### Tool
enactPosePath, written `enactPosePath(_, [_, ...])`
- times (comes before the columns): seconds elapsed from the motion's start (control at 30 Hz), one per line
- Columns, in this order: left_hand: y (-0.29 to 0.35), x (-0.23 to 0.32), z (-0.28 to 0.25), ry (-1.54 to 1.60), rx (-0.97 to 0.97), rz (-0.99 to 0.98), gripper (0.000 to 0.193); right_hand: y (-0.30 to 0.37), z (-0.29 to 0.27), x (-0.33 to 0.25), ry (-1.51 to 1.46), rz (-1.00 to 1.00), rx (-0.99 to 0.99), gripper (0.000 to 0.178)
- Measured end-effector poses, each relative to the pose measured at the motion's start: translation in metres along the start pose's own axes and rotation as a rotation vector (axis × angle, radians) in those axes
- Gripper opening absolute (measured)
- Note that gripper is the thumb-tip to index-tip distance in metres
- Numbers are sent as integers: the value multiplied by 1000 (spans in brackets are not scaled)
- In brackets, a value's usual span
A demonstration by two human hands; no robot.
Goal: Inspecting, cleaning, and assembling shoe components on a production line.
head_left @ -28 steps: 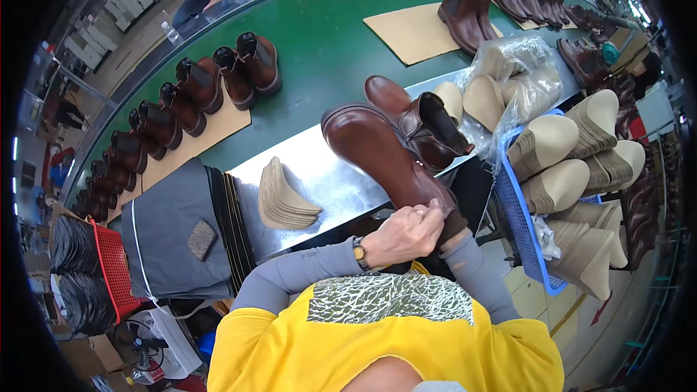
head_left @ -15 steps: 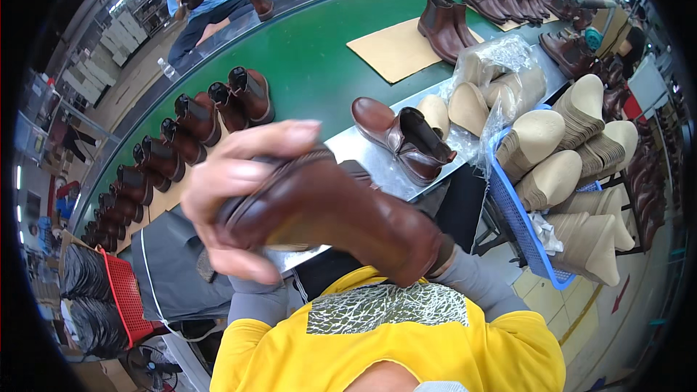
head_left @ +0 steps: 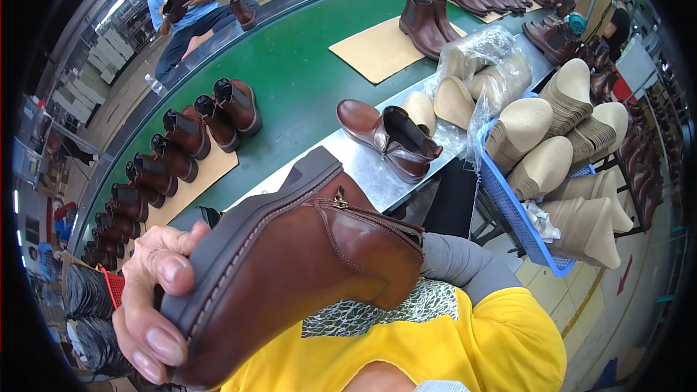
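Green bench (head_left: 290, 94) carries a row of brown boots (head_left: 154, 174); metal strip (head_left: 363, 174) alongside has one loose boot (head_left: 377, 138). Status, my read: mid-handling. One brown ankle boot (head_left: 312, 247) is up in hand, not set down; zip pull (head_left: 340, 203) sits near the sole end. Can't tell if the loose one is done. Left hand (head_left: 141, 290) grasps the held boot's toe end, fingers against the sole. Shaft points right, toward the right sleeve (head_left: 461, 258); right hand hidden, grip can't be told.
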State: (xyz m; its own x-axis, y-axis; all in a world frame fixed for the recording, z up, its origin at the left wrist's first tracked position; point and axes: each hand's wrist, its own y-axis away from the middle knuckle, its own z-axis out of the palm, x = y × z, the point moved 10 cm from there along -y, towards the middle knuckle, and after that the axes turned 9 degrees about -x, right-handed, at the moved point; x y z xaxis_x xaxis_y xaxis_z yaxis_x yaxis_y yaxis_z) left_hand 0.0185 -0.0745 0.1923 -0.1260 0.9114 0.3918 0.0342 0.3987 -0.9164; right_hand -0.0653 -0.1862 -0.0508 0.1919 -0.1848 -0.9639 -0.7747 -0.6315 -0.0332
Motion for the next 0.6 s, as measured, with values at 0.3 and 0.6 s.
enactPosePath(0.3, [-5, -21, 9, -267, 246, 69, 58, 21, -33, 5, 193, -9, 185, 48])
enactPosePath(0.6, [-2, -83, -11, 10, -59, -54, 101, 5, -63, -2, 373, -44, 195, 47])
